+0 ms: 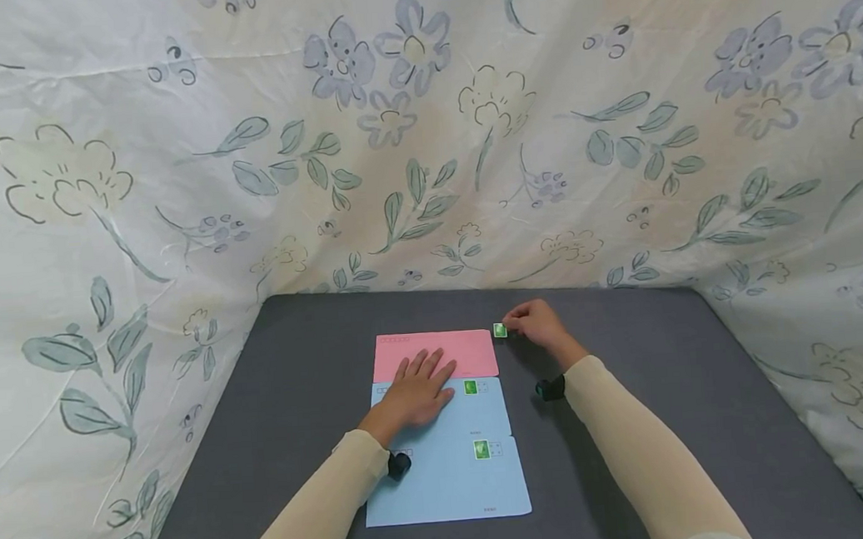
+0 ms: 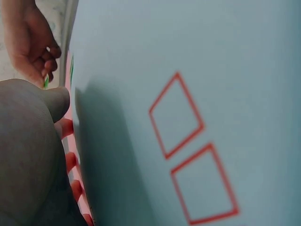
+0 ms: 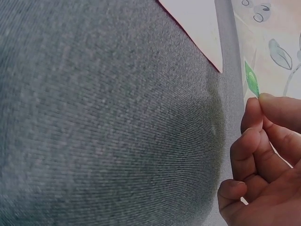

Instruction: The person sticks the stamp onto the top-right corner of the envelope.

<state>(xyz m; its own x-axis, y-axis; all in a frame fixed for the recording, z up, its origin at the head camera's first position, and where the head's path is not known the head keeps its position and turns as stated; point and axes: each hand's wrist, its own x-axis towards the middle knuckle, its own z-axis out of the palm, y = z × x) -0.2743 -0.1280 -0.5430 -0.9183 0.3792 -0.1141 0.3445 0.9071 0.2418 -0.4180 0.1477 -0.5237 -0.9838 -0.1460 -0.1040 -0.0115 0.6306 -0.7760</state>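
Observation:
A pink envelope [image 1: 475, 352] lies at the top of a column, with a blue envelope [image 1: 487, 416] below it and a second blue envelope [image 1: 447, 494] nearest me. My left hand [image 1: 416, 394] rests flat with fingers spread, the fingertips on the pink envelope and the palm over the upper blue one. Thumb and index finger of my right hand [image 1: 536, 322] pinch a small green postage stamp [image 1: 500, 331] by its edge, just right of the pink envelope's top right corner. In the right wrist view the stamp [image 3: 252, 79] stands up from the fingertips, above the table.
Green stamps sit on the upper right of both blue envelopes, one stamp [image 1: 471, 387] on the upper and one stamp [image 1: 482, 449] on the lower. Dark grey cloth covers the table [image 1: 296, 371]. A flowered curtain [image 1: 428, 220] hangs behind and along both sides.

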